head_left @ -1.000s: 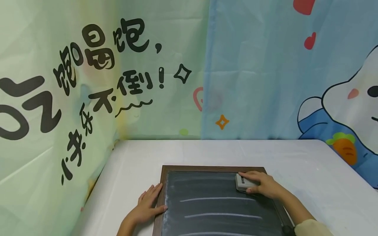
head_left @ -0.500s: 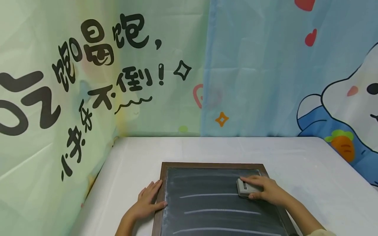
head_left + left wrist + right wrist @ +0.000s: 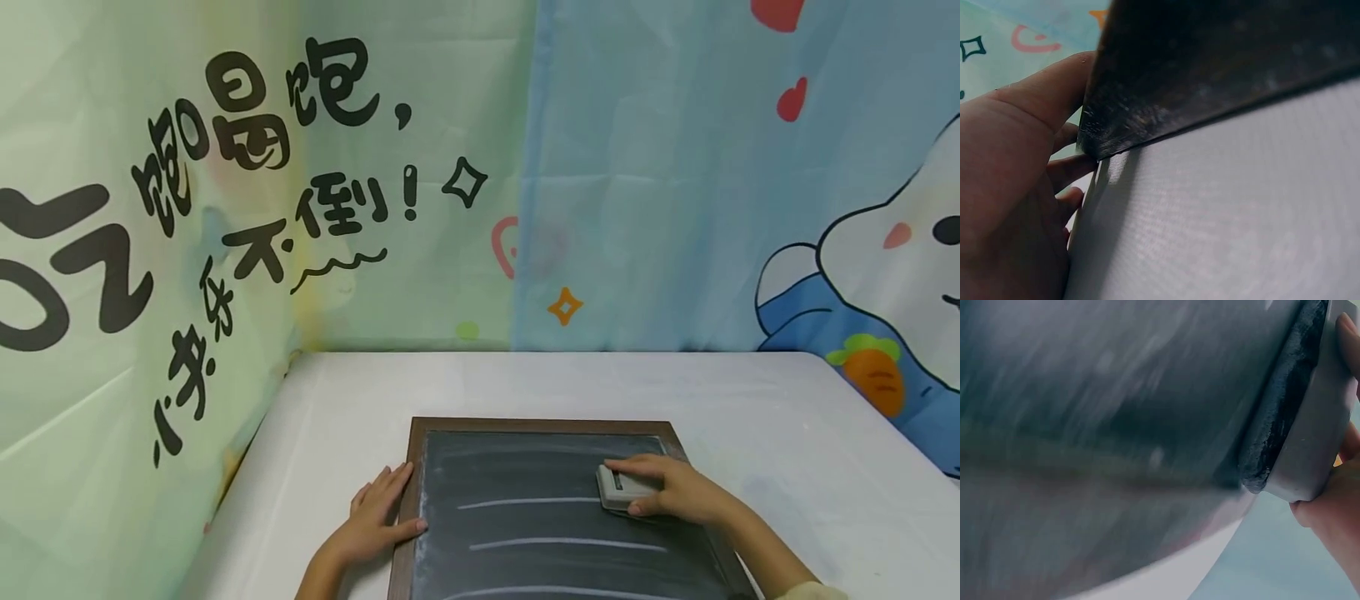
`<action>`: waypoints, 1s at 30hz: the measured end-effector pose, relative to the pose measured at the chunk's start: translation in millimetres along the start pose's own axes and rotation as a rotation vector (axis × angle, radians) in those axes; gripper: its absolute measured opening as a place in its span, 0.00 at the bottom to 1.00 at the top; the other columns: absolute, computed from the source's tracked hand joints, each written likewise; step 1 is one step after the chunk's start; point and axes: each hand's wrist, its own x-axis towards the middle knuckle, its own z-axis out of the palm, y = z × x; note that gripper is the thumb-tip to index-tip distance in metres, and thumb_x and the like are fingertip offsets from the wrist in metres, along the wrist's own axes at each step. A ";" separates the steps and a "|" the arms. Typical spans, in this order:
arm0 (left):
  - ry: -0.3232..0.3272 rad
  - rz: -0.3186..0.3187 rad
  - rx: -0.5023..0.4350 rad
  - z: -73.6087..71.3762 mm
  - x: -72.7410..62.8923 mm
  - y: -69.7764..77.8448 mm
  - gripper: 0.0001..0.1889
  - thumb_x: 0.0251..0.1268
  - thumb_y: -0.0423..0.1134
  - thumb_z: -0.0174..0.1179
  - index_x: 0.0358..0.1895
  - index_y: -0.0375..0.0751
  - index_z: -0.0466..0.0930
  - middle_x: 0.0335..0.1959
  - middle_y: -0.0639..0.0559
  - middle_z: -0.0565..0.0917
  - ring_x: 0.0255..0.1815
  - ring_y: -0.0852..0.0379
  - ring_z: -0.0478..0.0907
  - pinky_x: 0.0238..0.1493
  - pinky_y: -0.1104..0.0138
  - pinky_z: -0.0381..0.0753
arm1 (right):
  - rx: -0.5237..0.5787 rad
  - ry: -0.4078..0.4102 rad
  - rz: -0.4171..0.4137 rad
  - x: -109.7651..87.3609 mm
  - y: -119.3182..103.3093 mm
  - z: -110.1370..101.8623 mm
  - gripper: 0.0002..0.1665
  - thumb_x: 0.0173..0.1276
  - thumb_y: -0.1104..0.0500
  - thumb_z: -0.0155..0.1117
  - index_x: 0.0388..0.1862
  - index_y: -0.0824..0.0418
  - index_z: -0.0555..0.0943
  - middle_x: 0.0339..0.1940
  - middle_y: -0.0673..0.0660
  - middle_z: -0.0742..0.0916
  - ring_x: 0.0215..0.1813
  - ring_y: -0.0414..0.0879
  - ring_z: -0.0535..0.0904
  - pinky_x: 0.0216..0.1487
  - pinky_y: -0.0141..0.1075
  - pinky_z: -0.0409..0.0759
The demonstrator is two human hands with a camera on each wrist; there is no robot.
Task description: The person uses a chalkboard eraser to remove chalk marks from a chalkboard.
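A framed chalkboard (image 3: 540, 521) lies on the white table, with several curved chalk lines (image 3: 566, 543) across its dark surface. On its right half, my right hand (image 3: 678, 490) grips a grey-white chalkboard eraser (image 3: 617, 492), thumb on the near side and fingers over the top. The eraser covers the right end of the uppermost bright line. In the right wrist view the dark felt (image 3: 1282, 394) meets the board. My left hand (image 3: 371, 521) rests at the board's left frame, fingers along the outer edge and thumb over the rim. The left wrist view shows that hand (image 3: 1010, 169) beside the frame edge.
The white table (image 3: 360, 387) stretches behind and to both sides of the board. A green printed cloth (image 3: 420, 300) hangs at the left and back. A blue cloth (image 3: 660, 208) with a cartoon figure hangs at the back right.
My right hand has brought the eraser down from near the top frame onto the uppermost bright line, whose right end no longer shows. The left hand stays on the frame.
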 end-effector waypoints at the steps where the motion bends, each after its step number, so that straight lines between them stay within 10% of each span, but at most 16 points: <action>1: 0.003 0.002 0.000 0.1 -0.7 0.3 0.42 0.58 0.51 0.60 0.71 0.38 0.49 0.71 0.34 0.52 0.72 0.35 0.40 0.65 0.42 0.32 | -0.006 0.000 -0.007 2.4 -1.2 1.5 0.38 0.57 0.47 0.64 0.63 0.63 0.69 0.57 0.70 0.75 0.56 0.69 0.70 0.46 0.54 0.74; 14: -0.005 -0.025 0.005 0.5 0.3 1.9 0.43 0.58 0.53 0.59 0.71 0.40 0.49 0.71 0.35 0.51 0.72 0.36 0.40 0.64 0.41 0.31 | -0.061 -0.011 -0.087 41.4 -39.0 27.9 0.36 0.55 0.47 0.66 0.62 0.60 0.71 0.55 0.65 0.79 0.42 0.46 0.76 0.35 0.31 0.67; 30: 0.003 -0.020 0.016 2.9 0.7 1.5 0.44 0.56 0.53 0.60 0.71 0.39 0.50 0.71 0.34 0.52 0.72 0.34 0.41 0.63 0.39 0.34 | -0.081 -0.067 -0.131 105.6 -114.6 88.3 0.34 0.52 0.54 0.70 0.60 0.55 0.73 0.56 0.58 0.79 0.49 0.52 0.73 0.53 0.52 0.61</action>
